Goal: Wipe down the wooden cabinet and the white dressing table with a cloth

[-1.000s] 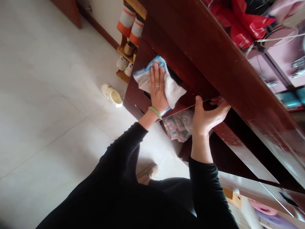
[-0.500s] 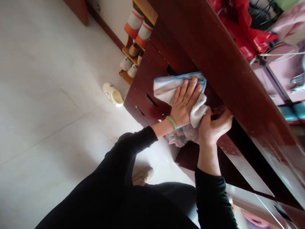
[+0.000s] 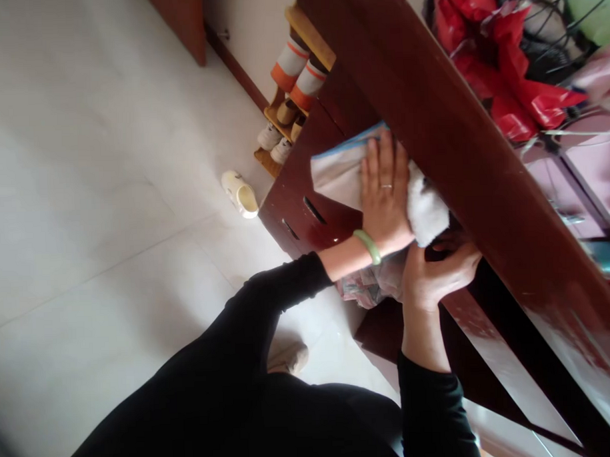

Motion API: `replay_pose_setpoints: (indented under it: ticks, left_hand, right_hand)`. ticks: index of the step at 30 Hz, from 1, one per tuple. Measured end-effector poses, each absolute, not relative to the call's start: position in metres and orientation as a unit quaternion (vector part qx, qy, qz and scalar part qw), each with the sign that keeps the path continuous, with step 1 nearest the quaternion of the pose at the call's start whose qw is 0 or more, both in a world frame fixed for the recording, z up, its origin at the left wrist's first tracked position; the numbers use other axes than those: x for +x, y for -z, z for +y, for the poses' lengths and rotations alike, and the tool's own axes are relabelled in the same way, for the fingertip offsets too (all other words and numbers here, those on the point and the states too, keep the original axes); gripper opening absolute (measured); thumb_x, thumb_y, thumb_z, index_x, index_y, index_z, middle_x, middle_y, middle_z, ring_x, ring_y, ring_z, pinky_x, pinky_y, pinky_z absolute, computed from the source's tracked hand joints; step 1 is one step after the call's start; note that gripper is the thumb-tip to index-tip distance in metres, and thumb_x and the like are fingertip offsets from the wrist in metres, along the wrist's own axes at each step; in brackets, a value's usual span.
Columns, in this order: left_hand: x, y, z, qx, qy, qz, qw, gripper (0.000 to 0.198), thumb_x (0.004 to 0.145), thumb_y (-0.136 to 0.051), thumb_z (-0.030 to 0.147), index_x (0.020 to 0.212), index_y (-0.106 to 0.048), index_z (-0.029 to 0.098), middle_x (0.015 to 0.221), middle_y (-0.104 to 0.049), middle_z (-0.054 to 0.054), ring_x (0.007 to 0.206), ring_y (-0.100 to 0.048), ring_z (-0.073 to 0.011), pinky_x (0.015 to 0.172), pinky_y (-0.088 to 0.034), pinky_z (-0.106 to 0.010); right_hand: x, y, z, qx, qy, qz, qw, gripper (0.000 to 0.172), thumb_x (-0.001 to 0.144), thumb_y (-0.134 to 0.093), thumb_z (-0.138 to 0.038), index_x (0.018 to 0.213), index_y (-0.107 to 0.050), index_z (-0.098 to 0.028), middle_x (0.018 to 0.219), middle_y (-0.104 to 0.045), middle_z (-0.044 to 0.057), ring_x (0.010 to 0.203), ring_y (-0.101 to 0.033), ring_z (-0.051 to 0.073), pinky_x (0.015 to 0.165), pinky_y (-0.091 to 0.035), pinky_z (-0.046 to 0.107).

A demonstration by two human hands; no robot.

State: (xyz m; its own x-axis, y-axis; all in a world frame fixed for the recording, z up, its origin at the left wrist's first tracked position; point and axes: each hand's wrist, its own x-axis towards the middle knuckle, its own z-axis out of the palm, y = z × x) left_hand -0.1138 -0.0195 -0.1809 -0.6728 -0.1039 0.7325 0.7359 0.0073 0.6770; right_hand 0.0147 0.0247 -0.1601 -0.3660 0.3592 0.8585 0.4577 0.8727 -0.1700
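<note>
Cloth (image 3: 338, 174) is pressed against the dark red panel (image 3: 303, 182) by the left hand (image 3: 388, 205). Left fingers are laid straight and near together on it, not curled round it; palm side is turned to the panel. Cloth is white with blue edging. One part is spread flat to the left of the hand, the other is bunched on the right, close under the thick ledge (image 3: 446, 137). A ring (image 3: 386, 186) is worn on a left finger, a green bangle (image 3: 367, 247) on the wrist.

Right hand (image 3: 434, 274) is placed at the panel's near end, below the ledge. Thumb and fingers are held apart there; fingertips are lost in shadow, so whether the panel edge is clamped can't be made out. Thumb tip is just beside the bunched cloth; contact can't be confirmed.

Two narrow slots (image 3: 314, 210) are cut in the panel, left of the bangle. A wrapped bundle (image 3: 364, 286) is partly seen below the wrists. A yellow shoe rack (image 3: 311, 38) is set by the panel's far end, shoes on its tiers. One pale clog (image 3: 240, 194) is left on the floor (image 3: 111, 262), near the panel's corner. Beyond the ledge, a red bag (image 3: 509, 68) is seen among black wires.
</note>
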Motion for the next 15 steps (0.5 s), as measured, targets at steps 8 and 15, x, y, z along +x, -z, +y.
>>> replay_pose_setpoints:
  ticks: [8, 15]
  left_hand:
    - [-0.196, 0.196, -0.029, -0.246, 0.617, -0.682, 0.307, 0.088, 0.109, -0.064, 0.058, 0.173, -0.033, 0.006, 0.187, -0.034, -0.024, 0.184, 0.004, -0.0264, 0.155, -0.004, -0.048]
    - [-0.278, 0.225, -0.061, -0.088, 0.693, -0.695, 0.171, 0.086, 0.115, -0.045, 0.069, 0.175, -0.03, 0.01, 0.193, -0.026, -0.003, 0.183, 0.003, -0.0172, 0.154, 0.003, -0.038]
  right_hand:
    - [0.019, 0.157, 0.032, -0.258, 0.036, -0.837, 0.481, 0.055, 0.08, -0.081, -0.06, 0.091, -0.034, -0.033, 0.076, -0.052, -0.002, 0.067, -0.051, 0.026, 0.074, -0.045, 0.045]
    - [0.022, 0.159, 0.03, -0.226, 0.058, -0.843, 0.485, 0.061, 0.088, -0.074, -0.077, 0.094, -0.031, -0.034, 0.078, -0.05, -0.002, 0.068, -0.047, 0.025, 0.073, -0.036, 0.041]
